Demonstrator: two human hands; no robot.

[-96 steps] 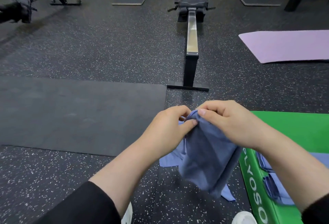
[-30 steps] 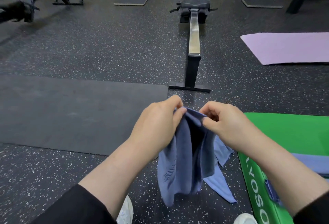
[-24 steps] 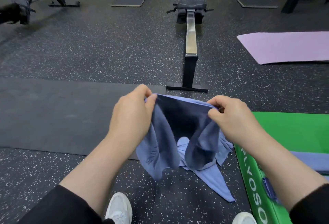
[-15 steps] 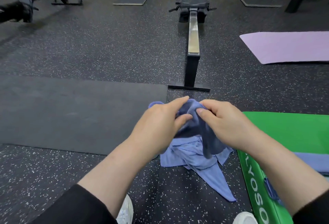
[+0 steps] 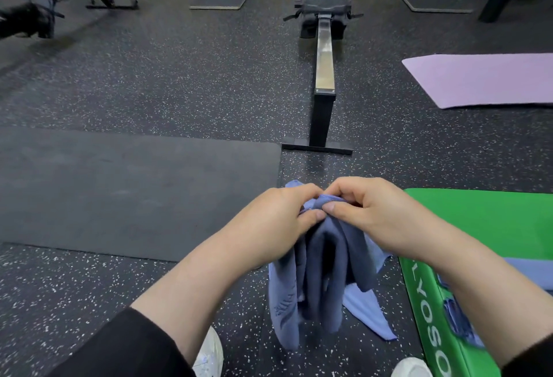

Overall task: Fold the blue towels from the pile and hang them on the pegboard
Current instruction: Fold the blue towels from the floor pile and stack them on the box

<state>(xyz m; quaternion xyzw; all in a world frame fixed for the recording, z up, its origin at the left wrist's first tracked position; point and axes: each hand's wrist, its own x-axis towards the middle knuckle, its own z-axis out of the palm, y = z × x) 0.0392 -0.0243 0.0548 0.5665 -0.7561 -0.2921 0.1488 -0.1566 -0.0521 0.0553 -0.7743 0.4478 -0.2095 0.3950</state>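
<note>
Low in the centre of the frame, a blue towel (image 5: 324, 269) hangs in loose vertical folds from both hands, its top edge gathered between them and its lower ends dangling free above the speckled floor (image 5: 185, 77). The left hand (image 5: 275, 224) pinches the bunched top edge from the left side, thumb pressed against curled fingers with cloth between them; a small corner of the fabric pokes out above its knuckles. The right hand (image 5: 371, 215) meets it from the right, thumb and forefinger clamped on the same gathered edge, so that the two thumbs nearly touch. Both grips are closed tight on the cloth, with no open gap visible. Beneath the hanging towel, toward the lower right, a lighter blue towel on the floor (image 5: 368, 313) lies partly hidden behind it. At the right edge of the frame stands a green padded box (image 5: 478, 218), with more blue towels (image 5: 529, 275) draped over its top and near side, just beside the right forearm. A dark mat (image 5: 119, 191) fills the left middle of the frame, a rowing machine (image 5: 324, 56) runs up the centre, and a lilac mat (image 5: 484, 80) lies at the upper right. Two white shoes (image 5: 209, 355) show at the bottom edge.
</note>
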